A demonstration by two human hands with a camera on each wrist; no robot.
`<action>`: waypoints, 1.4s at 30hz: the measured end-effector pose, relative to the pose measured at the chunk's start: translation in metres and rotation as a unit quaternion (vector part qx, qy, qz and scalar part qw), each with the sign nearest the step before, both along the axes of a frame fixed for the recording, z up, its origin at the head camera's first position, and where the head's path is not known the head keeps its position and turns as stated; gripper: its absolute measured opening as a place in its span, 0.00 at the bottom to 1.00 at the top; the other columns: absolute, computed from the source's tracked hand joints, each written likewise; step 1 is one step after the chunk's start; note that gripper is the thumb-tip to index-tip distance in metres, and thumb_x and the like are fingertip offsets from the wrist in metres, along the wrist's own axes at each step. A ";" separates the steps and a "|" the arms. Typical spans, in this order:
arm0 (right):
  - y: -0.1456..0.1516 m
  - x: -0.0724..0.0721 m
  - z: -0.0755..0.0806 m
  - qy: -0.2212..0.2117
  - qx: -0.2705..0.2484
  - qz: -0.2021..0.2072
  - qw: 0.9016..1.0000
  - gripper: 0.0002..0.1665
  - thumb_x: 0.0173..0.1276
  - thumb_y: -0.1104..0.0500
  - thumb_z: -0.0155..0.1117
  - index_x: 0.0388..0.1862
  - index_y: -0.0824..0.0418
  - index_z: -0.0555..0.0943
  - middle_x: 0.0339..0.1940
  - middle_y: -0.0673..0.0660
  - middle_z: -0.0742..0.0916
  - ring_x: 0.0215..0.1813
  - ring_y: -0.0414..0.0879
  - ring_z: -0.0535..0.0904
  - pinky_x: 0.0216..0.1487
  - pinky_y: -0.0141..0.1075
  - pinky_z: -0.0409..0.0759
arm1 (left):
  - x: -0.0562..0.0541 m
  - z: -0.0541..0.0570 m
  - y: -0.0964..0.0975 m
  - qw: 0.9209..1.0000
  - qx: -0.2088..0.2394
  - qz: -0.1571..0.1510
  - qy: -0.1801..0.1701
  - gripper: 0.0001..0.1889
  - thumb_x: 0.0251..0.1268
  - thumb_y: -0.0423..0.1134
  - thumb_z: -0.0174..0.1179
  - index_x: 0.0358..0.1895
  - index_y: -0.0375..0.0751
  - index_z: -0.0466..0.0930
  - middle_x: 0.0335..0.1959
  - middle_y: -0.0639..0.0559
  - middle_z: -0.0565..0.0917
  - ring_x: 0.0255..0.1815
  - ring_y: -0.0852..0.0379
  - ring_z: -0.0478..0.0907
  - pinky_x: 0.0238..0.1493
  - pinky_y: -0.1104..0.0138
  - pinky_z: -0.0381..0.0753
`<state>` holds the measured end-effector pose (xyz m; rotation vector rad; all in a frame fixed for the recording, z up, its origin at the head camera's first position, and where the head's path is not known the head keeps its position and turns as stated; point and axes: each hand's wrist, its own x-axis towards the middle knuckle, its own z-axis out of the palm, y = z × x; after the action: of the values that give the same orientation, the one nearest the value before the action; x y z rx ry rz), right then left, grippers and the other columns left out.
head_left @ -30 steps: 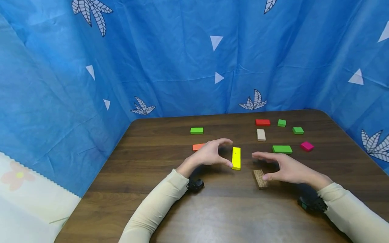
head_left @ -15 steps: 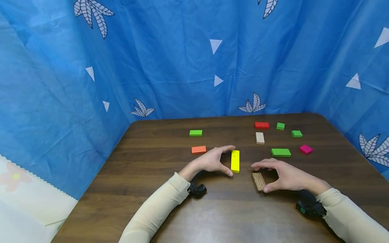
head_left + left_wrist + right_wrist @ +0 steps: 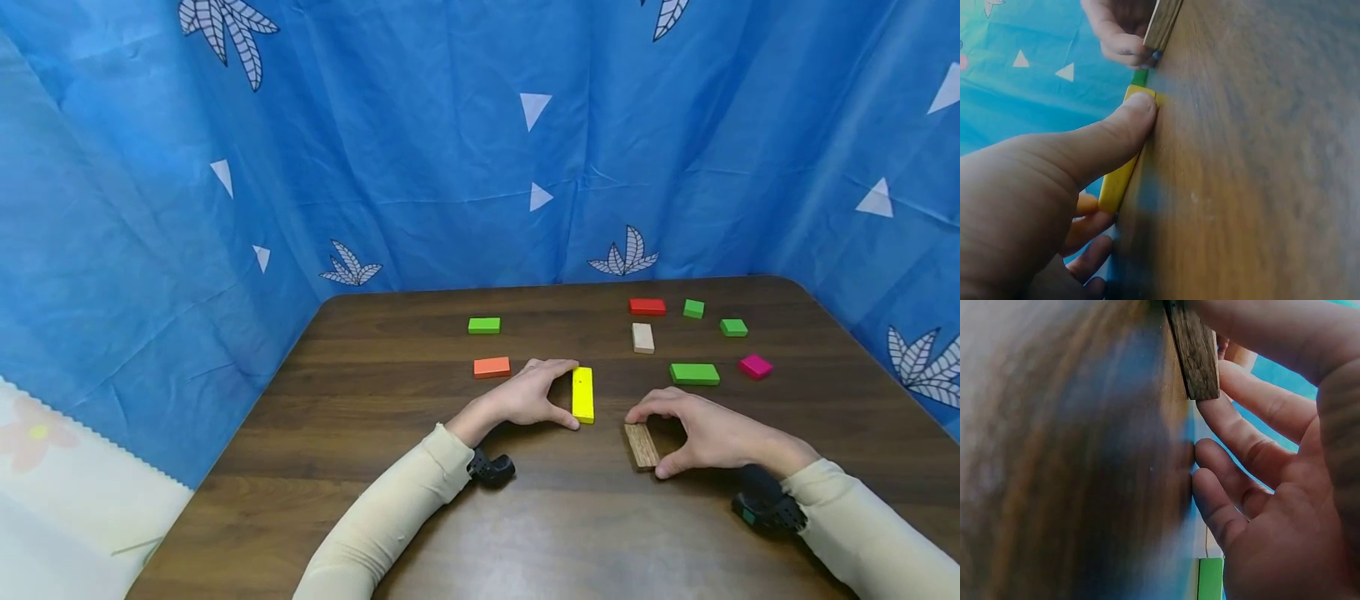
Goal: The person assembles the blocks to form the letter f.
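A long yellow block (image 3: 582, 396) lies flat on the table, end toward me. My left hand (image 3: 528, 396) grips it lengthwise, thumb at the near end and fingertips at the far end; in the left wrist view the thumb presses the yellow block (image 3: 1117, 186) at one end. To its right lies a brown wood-grain block (image 3: 642, 447), slightly slanted. My right hand (image 3: 712, 429) holds that one the same way, thumb at the near end, fingers at the far end. In the right wrist view the fingers touch the brown block (image 3: 1194, 356); the thumb hides its other end.
Beyond the right hand lie a long green block (image 3: 694, 374), a magenta block (image 3: 755, 367), a white block (image 3: 642, 337), a red block (image 3: 647, 307) and two small green ones. Left-back are an orange block (image 3: 491, 367) and a light green block (image 3: 483, 326). A blue curtain (image 3: 450, 167) borders the table.
The left hand has closed in on the yellow block, its thumb and fingers reaching both ends. The right hand has settled around the brown block's ends. Both blocks stay in place.
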<state>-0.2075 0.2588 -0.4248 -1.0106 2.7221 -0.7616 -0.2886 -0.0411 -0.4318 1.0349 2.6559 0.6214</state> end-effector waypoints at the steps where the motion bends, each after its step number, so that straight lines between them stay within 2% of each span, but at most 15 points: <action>1: -0.001 -0.001 0.000 0.000 -0.001 0.001 1.000 0.37 0.55 0.32 0.78 0.61 0.42 0.81 0.56 0.42 0.83 0.57 0.45 0.75 0.57 0.42 0.80 | -0.001 0.000 0.001 1.000 0.000 0.004 0.000 0.52 0.57 0.58 0.76 0.82 0.48 0.59 0.81 0.53 0.64 0.77 0.50 0.63 0.76 0.58 0.66; 8: -0.010 -0.010 0.001 -0.002 -0.004 0.007 1.000 0.36 0.57 0.33 0.77 0.61 0.43 0.80 0.57 0.43 0.83 0.57 0.46 0.76 0.58 0.44 0.81 | -0.007 0.003 0.006 0.999 -0.002 0.036 0.009 0.47 0.60 0.60 0.73 0.80 0.49 0.63 0.79 0.51 0.68 0.76 0.47 0.65 0.75 0.49 0.65; 12: -0.014 -0.014 0.001 -0.006 -0.002 -0.004 1.000 0.36 0.56 0.34 0.78 0.61 0.45 0.81 0.58 0.44 0.83 0.58 0.46 0.76 0.59 0.46 0.81 | -0.009 0.004 0.010 1.000 -0.005 0.028 0.013 0.49 0.59 0.62 0.72 0.80 0.49 0.63 0.79 0.52 0.68 0.75 0.47 0.66 0.72 0.48 0.67; 19: -0.020 -0.019 0.002 -0.003 0.001 -0.009 1.000 0.36 0.56 0.35 0.79 0.61 0.46 0.81 0.58 0.45 0.83 0.57 0.46 0.77 0.59 0.49 0.81 | -0.008 0.007 0.016 0.999 -0.009 0.011 0.030 0.49 0.56 0.63 0.74 0.79 0.49 0.65 0.77 0.52 0.70 0.70 0.48 0.68 0.61 0.53 0.68; 29: -0.023 -0.021 -0.005 -0.003 -0.026 -0.009 1.000 0.36 0.55 0.37 0.81 0.60 0.47 0.82 0.54 0.45 0.83 0.51 0.41 0.77 0.52 0.36 0.82 | -0.012 0.003 0.017 1.000 -0.010 0.012 0.009 0.47 0.59 0.61 0.73 0.80 0.51 0.64 0.79 0.55 0.68 0.73 0.47 0.65 0.62 0.52 0.66; 34: -0.028 -0.023 -0.007 0.001 -0.032 -0.020 0.999 0.35 0.54 0.38 0.82 0.59 0.46 0.82 0.51 0.44 0.82 0.48 0.40 0.76 0.48 0.34 0.80 | -0.017 0.005 0.016 1.000 -0.009 0.011 -0.007 0.46 0.59 0.61 0.73 0.80 0.54 0.64 0.80 0.55 0.67 0.71 0.47 0.64 0.63 0.51 0.66; 42: -0.039 -0.028 -0.007 0.009 -0.026 -0.035 0.999 0.37 0.51 0.37 0.83 0.59 0.48 0.83 0.49 0.44 0.83 0.47 0.40 0.77 0.48 0.34 0.81 | -0.025 0.006 0.017 0.999 -0.010 0.024 -0.021 0.46 0.58 0.60 0.74 0.79 0.60 0.65 0.76 0.51 0.68 0.69 0.48 0.65 0.62 0.53 0.70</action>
<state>-0.2355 0.2199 -0.4317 -0.9408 2.7791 -0.8430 -0.3139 -0.0246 -0.4258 0.9451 2.6518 0.6184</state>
